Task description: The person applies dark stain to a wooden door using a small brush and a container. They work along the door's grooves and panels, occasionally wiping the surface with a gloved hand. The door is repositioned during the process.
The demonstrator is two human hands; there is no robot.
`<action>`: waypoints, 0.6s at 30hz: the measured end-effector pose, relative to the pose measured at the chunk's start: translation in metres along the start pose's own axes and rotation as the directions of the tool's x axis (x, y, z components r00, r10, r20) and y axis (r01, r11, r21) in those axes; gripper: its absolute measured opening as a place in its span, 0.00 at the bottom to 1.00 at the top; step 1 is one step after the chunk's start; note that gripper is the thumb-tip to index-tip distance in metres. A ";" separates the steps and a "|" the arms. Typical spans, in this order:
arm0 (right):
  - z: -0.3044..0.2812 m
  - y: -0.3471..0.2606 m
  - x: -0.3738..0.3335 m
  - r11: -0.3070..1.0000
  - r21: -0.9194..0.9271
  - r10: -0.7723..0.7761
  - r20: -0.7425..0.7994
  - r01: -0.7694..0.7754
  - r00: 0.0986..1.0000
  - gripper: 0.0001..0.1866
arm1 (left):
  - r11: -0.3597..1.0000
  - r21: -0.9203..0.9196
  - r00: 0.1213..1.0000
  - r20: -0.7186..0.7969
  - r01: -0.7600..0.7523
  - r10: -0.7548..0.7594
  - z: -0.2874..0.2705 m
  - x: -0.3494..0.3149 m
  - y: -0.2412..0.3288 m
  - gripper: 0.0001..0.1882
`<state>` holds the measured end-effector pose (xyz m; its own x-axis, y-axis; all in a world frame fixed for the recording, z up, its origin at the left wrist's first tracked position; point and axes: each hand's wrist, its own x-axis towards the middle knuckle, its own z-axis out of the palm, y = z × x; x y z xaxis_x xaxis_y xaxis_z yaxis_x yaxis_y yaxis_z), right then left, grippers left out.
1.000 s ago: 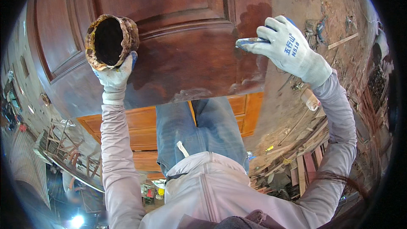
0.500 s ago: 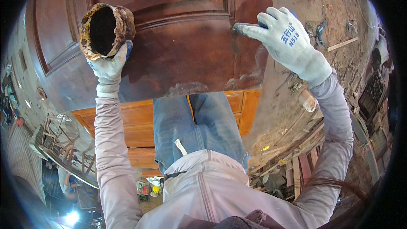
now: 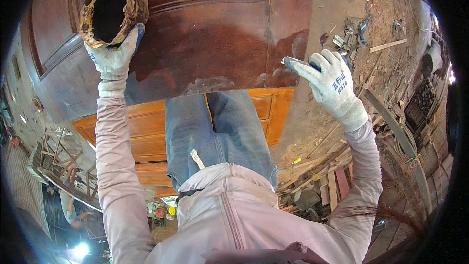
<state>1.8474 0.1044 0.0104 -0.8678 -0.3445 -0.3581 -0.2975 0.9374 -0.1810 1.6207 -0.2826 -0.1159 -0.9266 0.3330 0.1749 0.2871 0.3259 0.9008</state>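
Drawn down the door [image 3: 205, 44], the right hand [image 3: 330, 80] curls, contents unclear; left hand [image 3: 113, 59] clasps a crusted pot [image 3: 111, 13].

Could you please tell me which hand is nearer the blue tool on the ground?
Right. The right hand is below and left of the blue tool in the picture; the left hand is much farther left, holding a crusted container.

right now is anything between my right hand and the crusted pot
Nothing visible stands between your right hand and the crusted pot; only the brown panelled door shows behind that gap. Your left hand holds the pot.
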 end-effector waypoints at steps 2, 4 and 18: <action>0.006 -0.003 -0.006 0.999 0.012 0.032 -0.044 -0.031 0.999 0.28 | 1.000 -0.019 1.000 0.004 0.004 -0.004 0.000 0.000 -0.001 0.46; 0.010 -0.006 -0.012 0.994 0.048 0.103 -0.052 -0.101 0.993 0.29 | 1.000 -0.014 1.000 0.001 0.006 -0.006 0.000 -0.001 -0.003 0.45; 0.078 -0.153 -0.053 0.723 0.436 0.660 -0.205 -0.536 0.723 0.32 | 0.998 0.049 0.999 -0.016 -0.049 0.049 -0.001 0.002 -0.008 0.43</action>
<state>1.9702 -0.0248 -0.0139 -0.9054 0.3795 -0.1905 0.4234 0.8406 -0.3379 1.6167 -0.2859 -0.1222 -0.9151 0.3343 0.2256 0.3434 0.3526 0.8705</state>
